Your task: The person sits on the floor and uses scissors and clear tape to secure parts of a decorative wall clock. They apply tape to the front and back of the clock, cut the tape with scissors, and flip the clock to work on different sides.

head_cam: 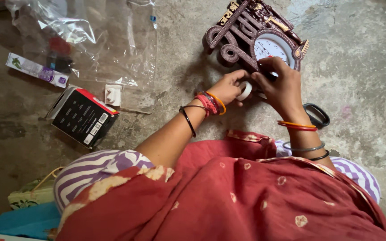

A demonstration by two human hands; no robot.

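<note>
A small roll of white tape (245,90) is pinched between the left hand (228,87) and the right hand (279,85), both grips pressed onto it just in front of an ornate brown wall clock (255,38) that lies on the concrete floor (358,71). The roll is held touching, or nearly touching, the lower edge of the clock, below its white dial (271,48). The step in hand appears to be the freeing of a tape end (the loose end itself cannot be made out). The next move would call for a firm hold on the roll by one hand while the strip is drawn out steadily by the other. A black pair of scissors (317,114) lies just beside the right wrist. Well apart to the left lie a black and red box (83,117), a white plug (112,94) and a clear plastic bag (90,40).
</note>
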